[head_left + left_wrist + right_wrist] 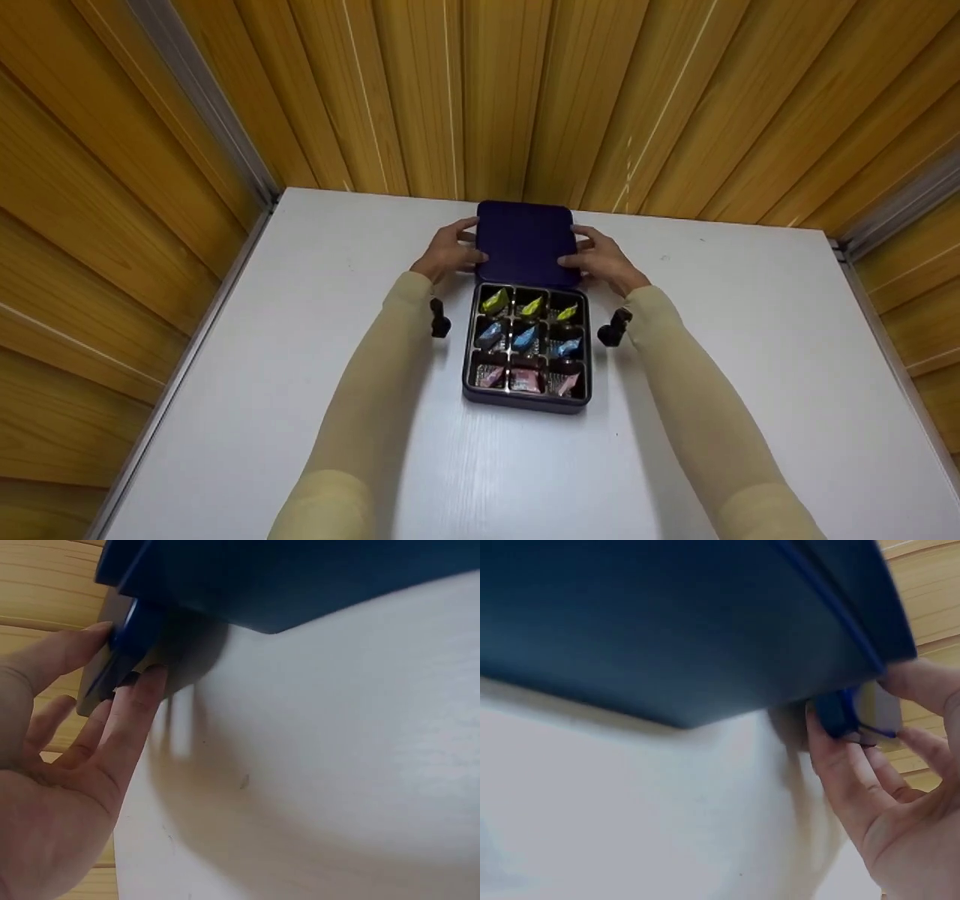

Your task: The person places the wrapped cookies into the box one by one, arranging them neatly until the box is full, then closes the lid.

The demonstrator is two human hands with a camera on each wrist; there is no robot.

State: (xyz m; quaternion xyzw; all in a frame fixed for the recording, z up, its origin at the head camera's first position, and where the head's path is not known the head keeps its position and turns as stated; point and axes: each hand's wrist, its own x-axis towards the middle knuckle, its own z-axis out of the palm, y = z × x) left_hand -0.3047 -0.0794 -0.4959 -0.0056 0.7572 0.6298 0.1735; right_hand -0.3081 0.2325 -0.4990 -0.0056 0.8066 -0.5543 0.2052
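A dark blue tin box (525,403) sits on the table with a tray of compartments in it. Its dark blue lid (526,244) lies back behind it, right against the box's far edge. Wrapped sweets fill the tray: a yellow-green row (495,301) at the far side, a blue row (524,339) in the middle, a pink row (526,380) nearest me. My left hand (450,253) grips the lid's left edge, thumb above and fingers beneath. On the opposite edge, my right hand (602,259) holds it the same way. Both wrist views show fingertips under the lid (131,637).
The white table (337,360) runs back to a wood-plank wall (495,97), close behind the lid. More planks and metal posts (217,97) stand at both sides. Black wrist mounts (615,327) flank the box on each side.
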